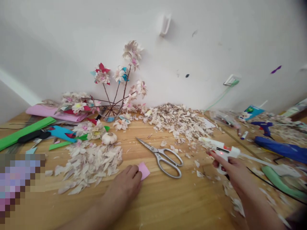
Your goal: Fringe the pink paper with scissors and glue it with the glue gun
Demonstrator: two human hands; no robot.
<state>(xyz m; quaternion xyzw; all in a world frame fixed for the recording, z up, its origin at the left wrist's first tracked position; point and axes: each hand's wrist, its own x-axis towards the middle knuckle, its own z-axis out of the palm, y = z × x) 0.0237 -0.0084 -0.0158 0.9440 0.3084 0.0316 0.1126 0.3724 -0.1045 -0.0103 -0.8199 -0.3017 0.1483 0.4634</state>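
Observation:
My left hand [130, 179] rests low over the wooden table, its fingers curled together on a small pink paper piece [144, 171]. Part of that paper is hidden under the fingers. On the right, my right hand [229, 166] is wrapped round a white glue gun [224, 154] with a small red light lit; its nozzle points left and a long glue stick [261, 161] sticks out behind. Silver scissors [163, 156] lie between my hands, blades slightly parted. Left of my left hand spreads a heap of pale papery petals [96, 164], with a garlic bulb [109, 138] at its top.
Flowers on twigs [115, 92] stand in a clear bowl [102, 111] by the wall. A large pile of papery flakes [177, 119] lies behind the scissors. Green paper strips [28, 131] are at left. A blue glue gun [263, 126] and green tape roll [275, 180] lie at right.

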